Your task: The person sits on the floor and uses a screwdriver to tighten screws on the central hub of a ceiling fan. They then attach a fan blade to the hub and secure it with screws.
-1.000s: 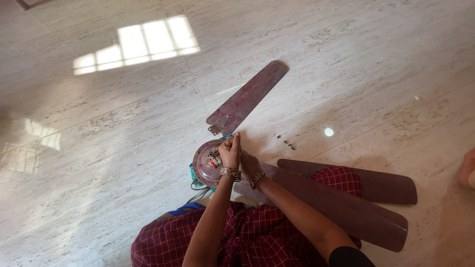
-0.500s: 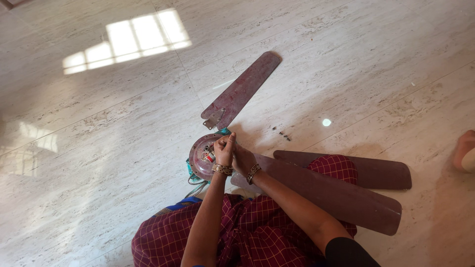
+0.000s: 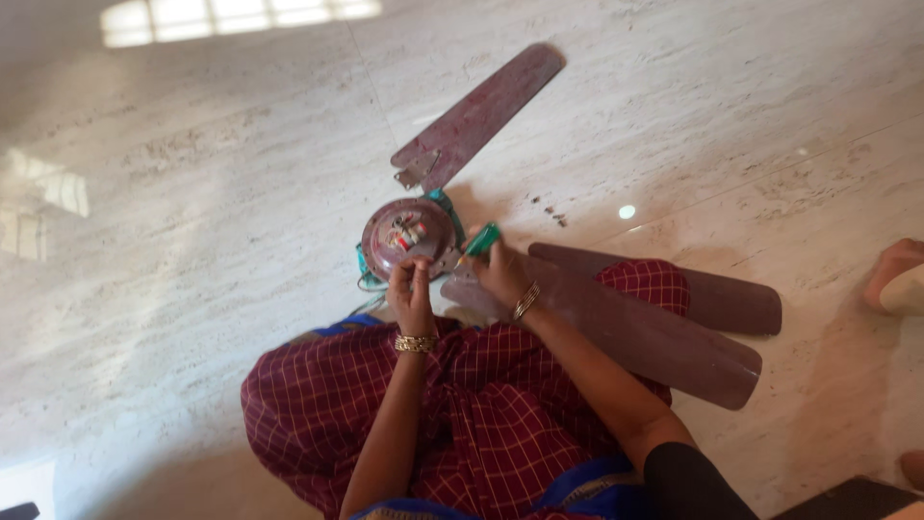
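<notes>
Right hand [image 3: 500,274] of mine is closed around a green-handled screwdriver [image 3: 478,243], its tip aimed down at the near rim of the fan motor [image 3: 409,238]. Left hand [image 3: 412,294] is pinched shut at that same rim, fingertips together; whether a screw sits between them I cannot tell, it is too small to see. The motor lies on the pale marble floor [image 3: 192,193] just in front of my knees, its wiring showing on top.

1 blade [image 3: 478,117] lies pointing away from me, its bracket end close beside the motor. 2 more blades [image 3: 674,323] lie stacked to my right, partly across my red checked skirt [image 3: 481,414].

My worry is the screwdriver tip: it is close to my left fingers, and a slip off a screw head would jab them. Any small screw I drop could roll away over this smooth floor, and dark specks [image 3: 553,214] already lie near the motor. Leaning on the round motor could also make it skid.
</notes>
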